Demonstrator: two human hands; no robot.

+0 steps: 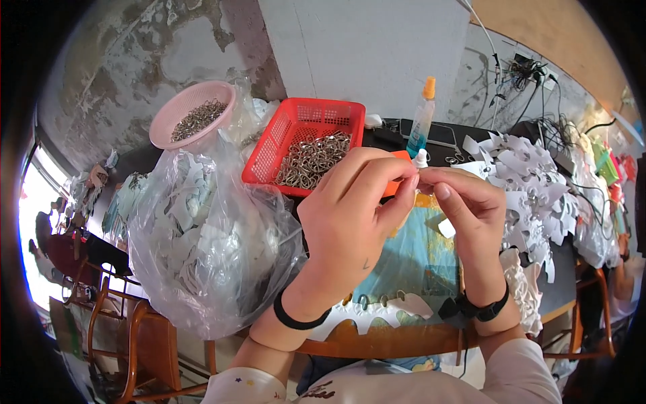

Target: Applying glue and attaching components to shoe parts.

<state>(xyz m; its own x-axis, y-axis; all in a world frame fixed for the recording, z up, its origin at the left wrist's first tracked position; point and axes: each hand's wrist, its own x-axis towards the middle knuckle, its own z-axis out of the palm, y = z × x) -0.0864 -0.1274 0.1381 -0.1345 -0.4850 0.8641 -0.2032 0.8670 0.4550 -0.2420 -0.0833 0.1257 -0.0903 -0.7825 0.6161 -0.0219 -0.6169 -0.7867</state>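
Observation:
Above the middle of the table, my left hand (353, 209) and my right hand (475, 214) meet at the fingertips. Both are closed in a pinch, and whatever sits between the fingers is too small to make out. Just behind the fingertips show a white nozzle tip (421, 159) and part of an orange thing (402, 156), mostly covered by my left hand. Below my wrists, a white scalloped strip (370, 314) with several metal rings along it lies at the table's near edge. A blue-green mat (424, 259) with yellow stains lies under my hands.
A red basket (263, 153) of metal rings stands back left, beside a pink basket (163, 120) of more rings. A large clear bag (215, 269) bulges at left. A spray bottle (421, 121) stands behind. White cut pieces (528, 188) pile up at right.

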